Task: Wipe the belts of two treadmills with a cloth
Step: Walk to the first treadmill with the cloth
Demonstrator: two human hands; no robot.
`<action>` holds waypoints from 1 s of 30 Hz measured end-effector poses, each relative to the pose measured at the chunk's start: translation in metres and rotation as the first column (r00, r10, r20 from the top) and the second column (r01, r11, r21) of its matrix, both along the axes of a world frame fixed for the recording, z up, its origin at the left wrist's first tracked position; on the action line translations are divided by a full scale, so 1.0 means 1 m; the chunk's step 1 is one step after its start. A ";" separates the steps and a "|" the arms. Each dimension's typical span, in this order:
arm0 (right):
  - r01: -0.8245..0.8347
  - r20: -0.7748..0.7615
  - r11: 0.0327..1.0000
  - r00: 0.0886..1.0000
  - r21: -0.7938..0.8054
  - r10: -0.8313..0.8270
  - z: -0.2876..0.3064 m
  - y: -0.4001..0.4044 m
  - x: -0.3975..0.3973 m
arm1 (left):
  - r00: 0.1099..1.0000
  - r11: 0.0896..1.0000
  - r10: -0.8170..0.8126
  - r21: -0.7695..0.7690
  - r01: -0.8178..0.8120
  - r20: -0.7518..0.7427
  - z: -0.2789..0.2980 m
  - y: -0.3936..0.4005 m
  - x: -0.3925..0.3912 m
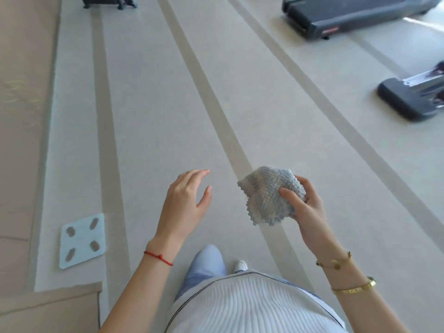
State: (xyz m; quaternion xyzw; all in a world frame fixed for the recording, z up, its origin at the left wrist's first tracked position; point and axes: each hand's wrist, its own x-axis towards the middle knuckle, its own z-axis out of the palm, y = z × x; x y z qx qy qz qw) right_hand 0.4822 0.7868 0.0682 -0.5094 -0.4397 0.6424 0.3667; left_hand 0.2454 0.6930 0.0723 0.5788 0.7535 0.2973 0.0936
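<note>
Right hand [306, 207]: grips bunched grey-blue cloth [270, 195], held in air. Left hand [185, 200]: empty, fingers relaxed apart. Two treadmills [355, 13] [413, 97]: far right on carpet, well apart from cloth.

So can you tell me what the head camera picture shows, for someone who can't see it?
A person's right hand grips a bunched grey-blue cloth while the left hand hangs open beside it. Two dark treadmills sit ahead to the right on a striped beige floor.
</note>
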 end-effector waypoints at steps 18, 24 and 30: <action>0.359 -0.089 0.933 0.929 -0.006 -0.358 -0.013 0.308 0.023 | 0.946 0.946 -0.324 -0.013 0.324 -0.027 0.004 0.385 0.005; 0.467 -0.096 0.884 0.880 0.004 -0.465 -0.008 0.420 0.023 | 0.902 0.902 -0.431 -0.044 0.430 -0.018 0.014 0.524 0.007; 0.552 -0.098 0.834 0.830 0.000 -0.549 -0.016 0.521 0.042 | 0.862 0.862 -0.506 -0.054 0.504 -0.040 0.011 0.648 0.020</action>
